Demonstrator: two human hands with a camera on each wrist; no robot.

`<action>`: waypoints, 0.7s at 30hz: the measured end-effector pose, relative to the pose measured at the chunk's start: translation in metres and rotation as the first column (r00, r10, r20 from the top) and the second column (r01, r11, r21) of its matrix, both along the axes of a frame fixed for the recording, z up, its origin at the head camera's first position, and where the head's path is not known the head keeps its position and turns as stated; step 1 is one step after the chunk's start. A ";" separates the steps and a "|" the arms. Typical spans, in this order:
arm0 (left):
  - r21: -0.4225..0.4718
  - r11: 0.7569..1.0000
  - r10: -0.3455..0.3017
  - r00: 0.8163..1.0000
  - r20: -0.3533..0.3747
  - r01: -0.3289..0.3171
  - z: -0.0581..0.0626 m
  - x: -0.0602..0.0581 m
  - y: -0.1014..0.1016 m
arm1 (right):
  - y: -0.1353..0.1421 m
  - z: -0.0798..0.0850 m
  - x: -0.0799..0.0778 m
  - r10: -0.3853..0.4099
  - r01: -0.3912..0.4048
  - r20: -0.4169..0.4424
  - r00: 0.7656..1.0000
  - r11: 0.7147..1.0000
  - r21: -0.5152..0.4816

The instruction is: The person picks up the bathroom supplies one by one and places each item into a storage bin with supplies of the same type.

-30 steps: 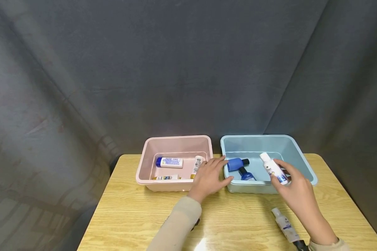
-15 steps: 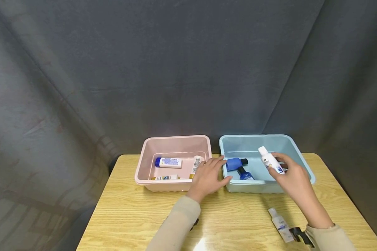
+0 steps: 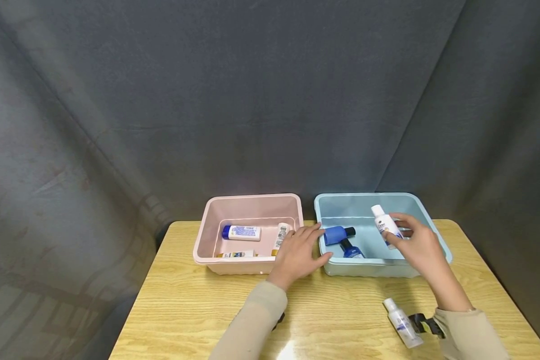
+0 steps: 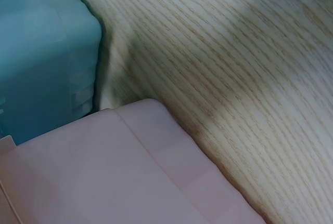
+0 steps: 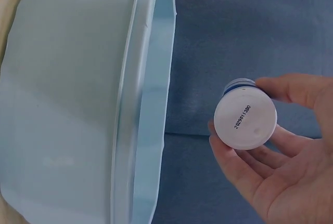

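My right hand (image 3: 418, 246) holds a small white bottle (image 3: 386, 226) between thumb and fingers, over the blue bin (image 3: 364, 199). Its white cap points up and to the left. From the right wrist view, the round base of the bottle (image 5: 245, 119) faces the camera, with a printed number on it. My left hand (image 3: 297, 256) has its fingers spread over the gap between the pink bin (image 3: 252, 202) and the blue bin, at their near rims. Two blue bottles, one upper (image 3: 335, 235) and one lower (image 3: 352, 249), lie inside the blue bin with dark caps.
Inside the pink bin are a blue-capped white bottle (image 3: 242, 232), a white tube (image 3: 281, 238) and another tube (image 3: 237, 254) partly behind the near wall. Another white bottle (image 3: 404, 324) lies on the wooden table (image 3: 198, 310), beside my right wrist strap. A dark curtain (image 3: 270, 100) hangs behind.
The white bottle in my right hand moves slightly left, then a little up, tilting more upright. My left hand keeps its place at the bins.
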State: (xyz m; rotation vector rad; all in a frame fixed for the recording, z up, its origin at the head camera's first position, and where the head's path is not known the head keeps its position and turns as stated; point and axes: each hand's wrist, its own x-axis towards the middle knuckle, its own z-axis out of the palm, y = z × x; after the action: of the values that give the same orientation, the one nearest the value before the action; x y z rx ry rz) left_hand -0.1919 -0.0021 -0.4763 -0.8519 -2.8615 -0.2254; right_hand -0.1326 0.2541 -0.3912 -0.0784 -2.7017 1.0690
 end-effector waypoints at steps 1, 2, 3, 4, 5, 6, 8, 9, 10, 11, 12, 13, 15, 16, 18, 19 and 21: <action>-0.002 1.000 0.000 1.000 0.001 0.000 0.000 0.000 0.000 | 0.001 0.000 -0.001 0.002 -0.002 0.008 1.000 1.000 -0.008; -0.002 1.000 0.000 1.000 0.003 0.000 0.000 0.000 0.000 | 0.002 0.000 -0.003 0.002 -0.001 0.015 1.000 1.000 -0.014; -0.006 1.000 0.001 1.000 0.002 -0.001 0.000 0.000 0.000 | 0.003 0.000 -0.004 0.002 -0.001 0.023 1.000 1.000 -0.020; -0.008 1.000 0.001 1.000 0.001 -0.001 0.000 0.000 0.000 | 0.003 0.000 -0.005 0.002 -0.001 0.028 1.000 1.000 -0.025; -0.010 1.000 0.001 1.000 -0.002 -0.001 0.000 0.000 0.000 | 0.004 0.000 -0.007 0.001 0.000 0.032 0.999 1.000 -0.029; -0.008 1.000 0.000 1.000 -0.004 0.000 0.000 0.000 0.000 | 0.005 0.000 -0.008 0.000 0.002 0.035 0.999 0.999 -0.033; -0.013 1.000 0.001 1.000 -0.009 -0.001 0.000 0.000 0.000 | 0.006 0.000 -0.011 -0.001 0.003 0.039 0.999 0.999 -0.040; -0.017 1.000 0.002 1.000 -0.011 -0.002 -0.001 0.000 0.000 | 0.007 0.000 -0.012 -0.002 0.003 0.042 0.999 0.999 -0.041; -0.017 1.000 0.002 1.000 -0.011 -0.002 0.000 0.000 0.000 | 0.007 -0.001 -0.013 -0.003 0.005 0.046 0.999 0.999 -0.043; -0.018 1.000 0.003 1.000 -0.010 -0.003 -0.001 0.000 0.000 | 0.008 -0.001 -0.014 -0.005 0.008 0.051 0.999 0.999 -0.044; -0.016 1.000 0.003 1.000 -0.007 -0.003 -0.001 0.000 0.000 | 0.008 -0.002 -0.015 -0.006 0.009 0.058 0.998 0.999 -0.046; -0.013 1.000 0.003 1.000 -0.005 -0.003 -0.001 0.000 0.000 | 0.009 -0.003 -0.016 -0.007 0.010 0.066 0.998 0.999 -0.048; -0.007 1.000 0.002 1.000 -0.002 -0.002 -0.001 0.000 0.000 | 0.010 -0.004 -0.018 -0.007 0.011 0.078 0.997 0.999 -0.052; -0.006 1.000 0.000 1.000 0.000 0.000 -0.001 0.000 0.000 | 0.011 -0.005 -0.019 -0.006 0.011 0.082 0.997 0.998 -0.056; -0.005 1.000 -0.001 1.000 0.001 0.001 -0.001 0.000 0.000 | 0.012 -0.008 -0.020 -0.001 0.007 0.093 0.996 0.998 -0.066; -0.003 1.000 -0.003 1.000 0.001 0.003 -0.001 0.000 0.000 | 0.013 -0.009 -0.021 0.002 0.005 0.099 0.995 0.998 -0.070; -0.006 1.000 -0.003 1.000 -0.001 0.003 0.000 0.000 0.000 | 0.014 -0.012 -0.023 0.003 0.005 0.110 0.994 0.997 -0.076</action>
State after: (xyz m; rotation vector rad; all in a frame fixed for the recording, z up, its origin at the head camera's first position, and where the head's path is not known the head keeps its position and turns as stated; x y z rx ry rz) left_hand -0.1922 -0.0022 -0.4766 -0.8578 -2.8610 -0.2169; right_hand -0.1551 0.2678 -0.4032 -0.1560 -2.7568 1.2007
